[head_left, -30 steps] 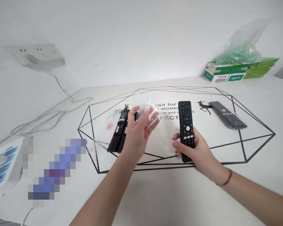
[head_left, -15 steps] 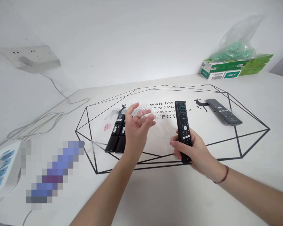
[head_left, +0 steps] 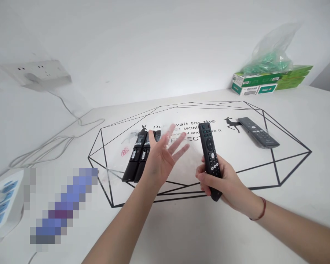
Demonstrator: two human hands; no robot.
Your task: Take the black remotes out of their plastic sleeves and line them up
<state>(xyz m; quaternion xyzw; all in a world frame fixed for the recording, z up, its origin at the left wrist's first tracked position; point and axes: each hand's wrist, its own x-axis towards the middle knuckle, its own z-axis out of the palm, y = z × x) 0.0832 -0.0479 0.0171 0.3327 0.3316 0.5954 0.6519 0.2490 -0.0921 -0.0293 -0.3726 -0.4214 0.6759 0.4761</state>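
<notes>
My right hand is closed around the lower half of a black remote control, its buttons facing up and its top end pointing away from me. To the left, my left hand has its fingers spread, with a clear plastic bag beneath and beside it. Whether the fingers touch the plastic I cannot tell. Several black remotes lie side by side under my left hand, backs up, partly hidden by it. Another remote, buttons up and wrapped in clear plastic, rests at the right.
Green and white boxes stand at the back right, topped by a clear bag with green contents. A white power strip, a blurred-out blue item and loose cables occupy the left. A wall socket is above.
My left hand has spread its fingers, and the clear plastic near it has dropped to the table. The remote in my right hand has shifted slightly left and towards me.
</notes>
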